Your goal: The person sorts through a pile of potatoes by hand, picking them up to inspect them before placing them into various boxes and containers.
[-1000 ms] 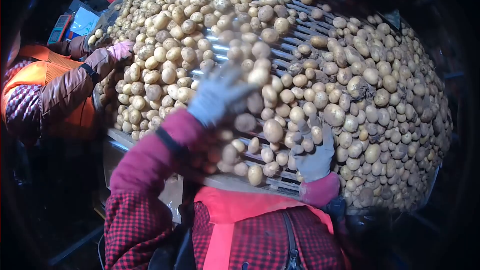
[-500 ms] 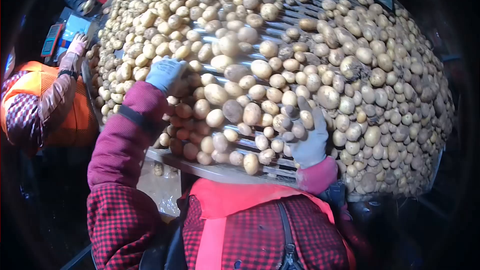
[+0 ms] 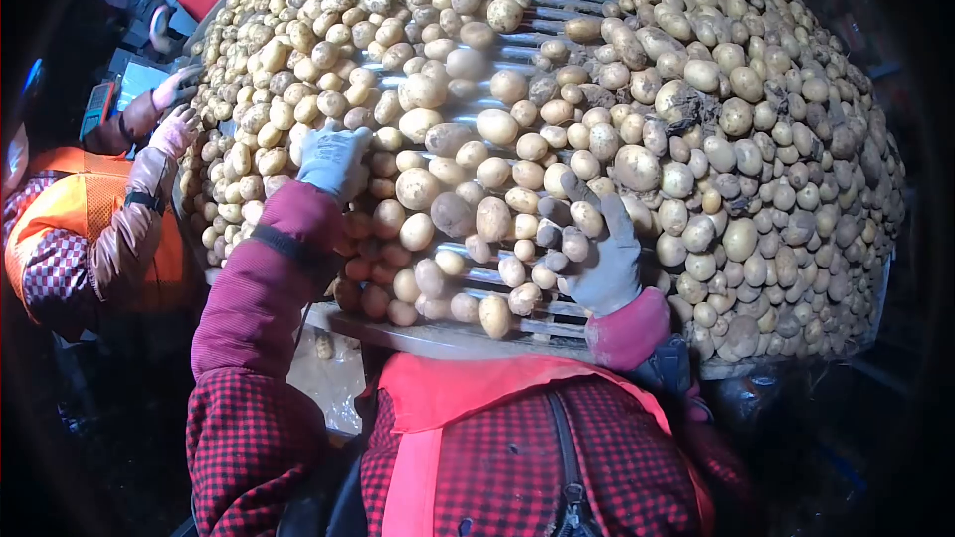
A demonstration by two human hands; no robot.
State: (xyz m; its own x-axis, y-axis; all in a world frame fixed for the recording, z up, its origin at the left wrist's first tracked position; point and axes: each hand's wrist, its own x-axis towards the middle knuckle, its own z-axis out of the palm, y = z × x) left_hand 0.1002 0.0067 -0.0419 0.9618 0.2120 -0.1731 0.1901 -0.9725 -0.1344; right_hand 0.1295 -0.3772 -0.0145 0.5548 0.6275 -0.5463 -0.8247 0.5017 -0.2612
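Potatoes of many sizes cover a slatted metal sorting table (image 3: 542, 326). My left hand (image 3: 334, 161), in a pale grey-blue glove, lies among the potatoes left of the middle. Its fingers are bent downward, and whatever is under them is hidden. My right hand (image 3: 605, 264), in a grey glove with darkened fingertips, is low on the right side of the slats. Its fingers curve around two small potatoes (image 3: 575, 244), with other potatoes close by. Between my hands, light and brownish potatoes (image 3: 492, 219) lie loosely over the slats.
A large heap of potatoes (image 3: 786, 199) fills the right side, with dark clods (image 3: 686, 107) in it. At the left, a person in an orange vest (image 3: 85, 189) has gloved hands (image 3: 177, 129) at the table edge. A red-and-teal device (image 3: 97, 107) stands beyond them.
The view has shifted slightly, with the potatoes sitting a little higher in it. My hands stay close to their earlier places. The neighbouring person's second hand has come into view.
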